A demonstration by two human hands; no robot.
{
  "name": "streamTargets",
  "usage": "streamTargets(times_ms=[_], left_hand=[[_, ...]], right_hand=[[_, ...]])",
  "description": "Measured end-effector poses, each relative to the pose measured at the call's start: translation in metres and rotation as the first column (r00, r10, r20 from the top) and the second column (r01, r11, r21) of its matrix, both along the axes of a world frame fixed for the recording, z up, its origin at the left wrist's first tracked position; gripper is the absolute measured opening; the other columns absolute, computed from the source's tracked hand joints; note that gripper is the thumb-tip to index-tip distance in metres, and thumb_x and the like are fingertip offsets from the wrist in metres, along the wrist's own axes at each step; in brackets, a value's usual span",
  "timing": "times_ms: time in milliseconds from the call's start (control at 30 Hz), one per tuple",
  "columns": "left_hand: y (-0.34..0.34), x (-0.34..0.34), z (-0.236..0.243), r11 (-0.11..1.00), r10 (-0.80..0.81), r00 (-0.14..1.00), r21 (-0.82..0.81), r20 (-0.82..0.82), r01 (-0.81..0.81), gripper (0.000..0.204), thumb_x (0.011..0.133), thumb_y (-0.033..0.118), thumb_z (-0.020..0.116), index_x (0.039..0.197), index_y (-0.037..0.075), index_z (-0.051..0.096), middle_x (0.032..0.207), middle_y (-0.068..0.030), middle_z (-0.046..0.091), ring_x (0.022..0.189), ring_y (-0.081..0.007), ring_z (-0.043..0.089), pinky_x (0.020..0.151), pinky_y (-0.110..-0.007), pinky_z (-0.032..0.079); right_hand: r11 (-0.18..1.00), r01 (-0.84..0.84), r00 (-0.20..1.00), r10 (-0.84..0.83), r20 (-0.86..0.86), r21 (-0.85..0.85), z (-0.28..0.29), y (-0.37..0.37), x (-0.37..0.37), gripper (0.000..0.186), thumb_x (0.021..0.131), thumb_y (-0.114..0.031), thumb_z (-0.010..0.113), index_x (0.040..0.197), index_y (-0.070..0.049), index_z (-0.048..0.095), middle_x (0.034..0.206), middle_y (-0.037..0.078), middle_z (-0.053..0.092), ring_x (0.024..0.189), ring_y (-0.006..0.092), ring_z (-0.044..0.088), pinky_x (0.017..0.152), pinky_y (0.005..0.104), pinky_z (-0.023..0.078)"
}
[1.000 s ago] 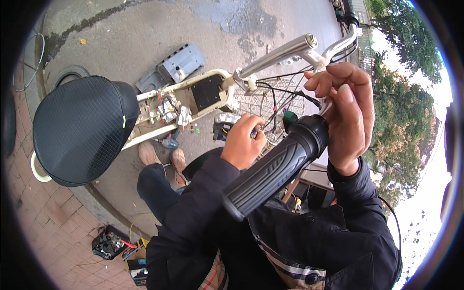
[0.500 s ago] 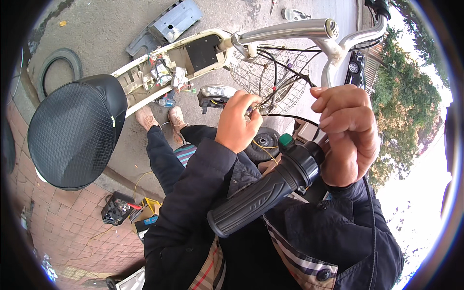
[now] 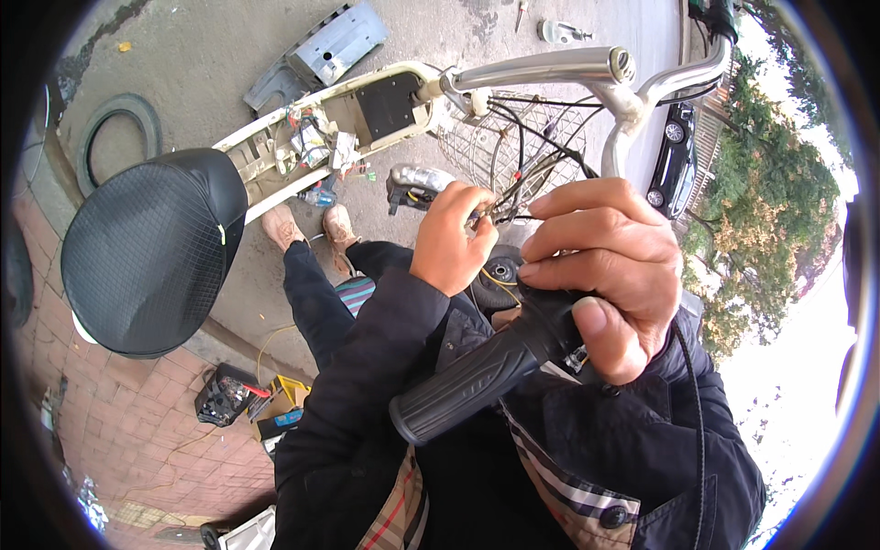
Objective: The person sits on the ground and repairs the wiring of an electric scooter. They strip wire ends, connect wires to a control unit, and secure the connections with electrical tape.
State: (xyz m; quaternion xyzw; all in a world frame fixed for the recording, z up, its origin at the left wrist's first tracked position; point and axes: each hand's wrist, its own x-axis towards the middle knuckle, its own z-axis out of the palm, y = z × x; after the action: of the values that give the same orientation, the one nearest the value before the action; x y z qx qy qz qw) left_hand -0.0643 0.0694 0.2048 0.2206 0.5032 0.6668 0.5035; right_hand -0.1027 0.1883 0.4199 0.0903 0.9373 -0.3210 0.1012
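A black ribbed throttle grip (image 3: 467, 390) points toward my chest. My right hand (image 3: 619, 261) curls over the grip's far end, fingers on one side and thumb on the other, hiding the housing there. Further left, my left hand (image 3: 451, 236) is closed in a pinch beside the black cables (image 3: 518, 147); what lies between its fingertips is too small to make out. A headlight unit (image 3: 412, 188) hangs just left of that hand. The chrome handlebar (image 3: 550, 69) stretches beyond my hands.
The cream scooter frame (image 3: 321, 119) has loose wiring in its open bay, with a black seat (image 3: 151, 257) at left. A wire basket (image 3: 467, 137) sits ahead. On the ground lie a tire (image 3: 119, 137), a grey plastic panel (image 3: 321, 55) and a tool box (image 3: 280, 403).
My right hand has moved left and down from beside the grip's housing onto it, covering the green button. My left hand stays nearly in place.
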Motion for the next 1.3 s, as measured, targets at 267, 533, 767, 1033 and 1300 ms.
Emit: streamTargets(times_ms=[267,533,767,1033,1300], left_hand=[[0.002,0.001,0.008,0.996,0.078,0.994,0.036,0.075,-0.081,0.025,0.08,-0.002,0.064,0.105,0.002,0.063,0.095,-0.0151,0.06,0.092,-0.0369,0.061,0.082,-0.043,0.049],[-0.001,-0.009,0.02,0.998,0.042,0.992,0.061,-0.121,-0.035,0.029,0.079,0.008,0.074,0.106,0.001,0.063,0.1,-0.0137,0.061,0.099,-0.0327,0.063,0.085,-0.04,0.048],[0.009,0.005,0.003,0.996,-0.082,0.969,0.001,-0.233,0.085,0.028,0.083,0.02,0.077,0.104,0.005,0.066,0.102,-0.0079,0.065,0.094,-0.0213,0.067,0.082,-0.034,0.053],[0.008,0.016,-0.019,0.988,-0.154,0.938,0.022,0.311,0.154,0.028,0.098,0.006,0.062,0.125,0.002,0.059,0.113,-0.0056,0.065,0.1,-0.0152,0.065,0.092,-0.035,0.055],[0.006,0.005,-0.023,0.934,-0.345,0.811,0.254,0.472,0.249,0.026,0.095,0.004,0.057,0.121,-0.002,0.056,0.107,-0.0089,0.062,0.099,-0.0191,0.064,0.094,-0.044,0.056]], right_hand=[[0.995,0.098,0.995,-0.097,-0.031,0.017,0.0,-0.008,0.0,0.041,0.085,-0.035,0.052,0.082,0.001,0.072,0.092,0.014,0.073,0.099,0.0379,0.067,0.084,0.0442,0.056],[0.999,0.045,0.968,-0.047,-0.245,-0.014,-0.005,-0.005,0.005,0.017,0.077,-0.02,0.063,0.079,-0.005,0.07,0.084,0.009,0.071,0.089,0.0326,0.068,0.076,0.0397,0.056],[0.944,0.243,0.886,-0.309,-0.345,-0.222,-0.006,0.001,0.03,0.049,0.087,-0.031,0.049,0.114,0.006,0.064,0.111,0.023,0.067,0.109,0.0382,0.062,0.097,0.0465,0.045],[0.87,0.342,0.452,-0.483,-0.75,-0.355,0.004,0.003,0.156,0.071,0.097,-0.04,0.036,0.15,0.008,0.039,0.142,0.032,0.053,0.139,0.0446,0.048,0.121,0.0616,0.025],[0.65,0.739,0.171,-0.435,-0.884,-0.177,-0.059,-0.017,0.321,0.06,0.098,-0.03,0.039,0.145,0.006,0.045,0.137,0.029,0.059,0.135,0.0406,0.053,0.119,0.0569,0.032]])
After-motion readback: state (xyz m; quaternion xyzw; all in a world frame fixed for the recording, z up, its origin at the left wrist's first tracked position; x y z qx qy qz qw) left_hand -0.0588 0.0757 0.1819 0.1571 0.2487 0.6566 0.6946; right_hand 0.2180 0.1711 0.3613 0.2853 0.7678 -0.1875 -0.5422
